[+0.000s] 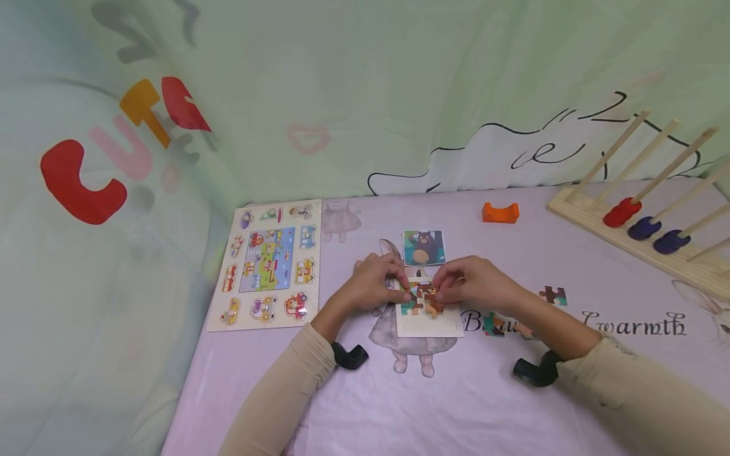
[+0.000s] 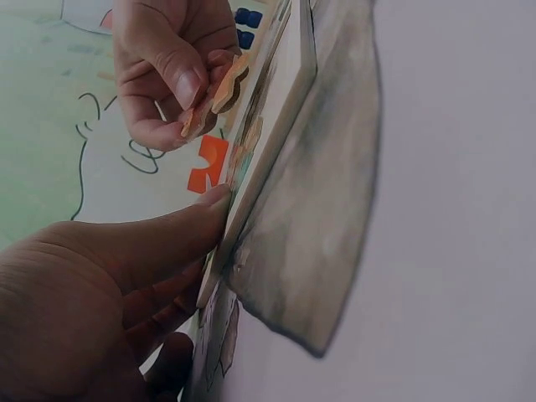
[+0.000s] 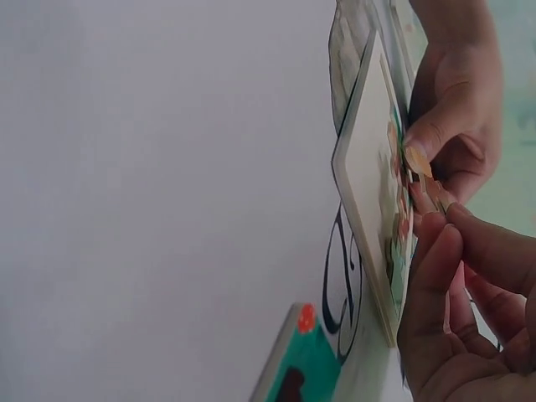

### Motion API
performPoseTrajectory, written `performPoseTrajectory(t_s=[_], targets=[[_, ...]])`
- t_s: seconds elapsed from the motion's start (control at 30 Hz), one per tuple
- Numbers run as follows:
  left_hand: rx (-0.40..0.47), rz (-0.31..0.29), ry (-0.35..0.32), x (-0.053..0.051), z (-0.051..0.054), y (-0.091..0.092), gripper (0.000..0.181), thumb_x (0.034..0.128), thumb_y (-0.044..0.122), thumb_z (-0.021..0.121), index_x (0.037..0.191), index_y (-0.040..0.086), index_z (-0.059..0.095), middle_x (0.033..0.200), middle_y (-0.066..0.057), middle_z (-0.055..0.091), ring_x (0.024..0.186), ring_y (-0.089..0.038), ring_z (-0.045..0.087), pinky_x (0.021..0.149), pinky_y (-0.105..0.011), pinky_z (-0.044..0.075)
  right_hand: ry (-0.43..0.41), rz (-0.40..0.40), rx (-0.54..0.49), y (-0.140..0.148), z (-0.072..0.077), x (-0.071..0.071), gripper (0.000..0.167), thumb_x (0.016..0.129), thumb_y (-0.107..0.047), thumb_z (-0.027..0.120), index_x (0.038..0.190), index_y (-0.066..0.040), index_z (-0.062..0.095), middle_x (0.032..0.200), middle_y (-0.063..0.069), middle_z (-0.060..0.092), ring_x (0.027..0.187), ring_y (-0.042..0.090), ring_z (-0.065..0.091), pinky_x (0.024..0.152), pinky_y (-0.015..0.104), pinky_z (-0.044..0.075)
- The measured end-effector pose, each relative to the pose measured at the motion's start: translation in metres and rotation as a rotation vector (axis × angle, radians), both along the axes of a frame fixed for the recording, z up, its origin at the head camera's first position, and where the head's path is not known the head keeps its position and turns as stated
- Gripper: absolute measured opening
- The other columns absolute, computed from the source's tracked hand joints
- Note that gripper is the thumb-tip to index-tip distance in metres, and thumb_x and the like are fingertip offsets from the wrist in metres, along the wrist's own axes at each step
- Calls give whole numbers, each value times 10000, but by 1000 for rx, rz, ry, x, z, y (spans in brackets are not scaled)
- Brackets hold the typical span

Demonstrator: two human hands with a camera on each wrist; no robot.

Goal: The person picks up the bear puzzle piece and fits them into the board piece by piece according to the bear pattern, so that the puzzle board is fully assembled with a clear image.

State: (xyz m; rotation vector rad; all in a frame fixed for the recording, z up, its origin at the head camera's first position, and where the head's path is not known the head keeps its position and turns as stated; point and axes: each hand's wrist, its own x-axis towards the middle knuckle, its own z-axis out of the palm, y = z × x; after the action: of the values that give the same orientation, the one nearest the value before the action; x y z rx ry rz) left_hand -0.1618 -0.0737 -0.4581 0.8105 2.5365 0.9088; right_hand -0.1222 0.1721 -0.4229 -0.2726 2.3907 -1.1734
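Note:
A small white puzzle board lies on the cloth, with joined jigsaw pieces along its far part. My left hand grips the board's left edge; its thumb lies on top, and the other fingers are at the side, partly hidden. My right hand pinches a brown-and-orange jigsaw piece between thumb and fingers. That piece is tilted just above the board in the left wrist view. Beyond the board lies a square bear picture card.
Loose jigsaw pieces lie at the right: one brown and teal, another nearer the right forearm. A peg puzzle with vehicles is at the left. An orange block and a wooden rod stand with coloured pieces are farther back.

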Motion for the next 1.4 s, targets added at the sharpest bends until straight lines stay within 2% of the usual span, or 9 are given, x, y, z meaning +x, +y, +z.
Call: performPoseTrajectory(t_s=[0.23,0.9,1.1,1.4], targets=[[-2,0,0,0,-1,0,145,816,335,860,879,258,755,1216,81,633,1103,-186,494,914,-401,298,19,1,6,-8,0,1,162,858,-146,808,991,-80,744,808,11,713,782,188,616,679,305,501],[-9,0,3,-1,-2,0,147,813,340,857,885,263,754,1199,92,628,1080,-176,488,904,-392,299,72,-36,119,-19,-6,-2,173,806,-171,856,891,-85,732,702,-5,682,653,150,599,564,262,463],[-12,0,4,-1,-1,0,149,814,340,856,886,261,753,1208,92,627,1094,-176,491,915,-394,297,59,-59,129,-21,-4,-2,181,790,-169,860,860,-77,721,691,2,673,627,145,607,554,258,452],[-11,-1,4,-1,-2,0,148,812,349,855,879,271,749,1207,100,627,1084,-174,489,904,-394,297,90,-52,161,-21,-3,-2,175,803,-192,855,832,-93,714,673,7,651,622,152,572,543,262,442]])
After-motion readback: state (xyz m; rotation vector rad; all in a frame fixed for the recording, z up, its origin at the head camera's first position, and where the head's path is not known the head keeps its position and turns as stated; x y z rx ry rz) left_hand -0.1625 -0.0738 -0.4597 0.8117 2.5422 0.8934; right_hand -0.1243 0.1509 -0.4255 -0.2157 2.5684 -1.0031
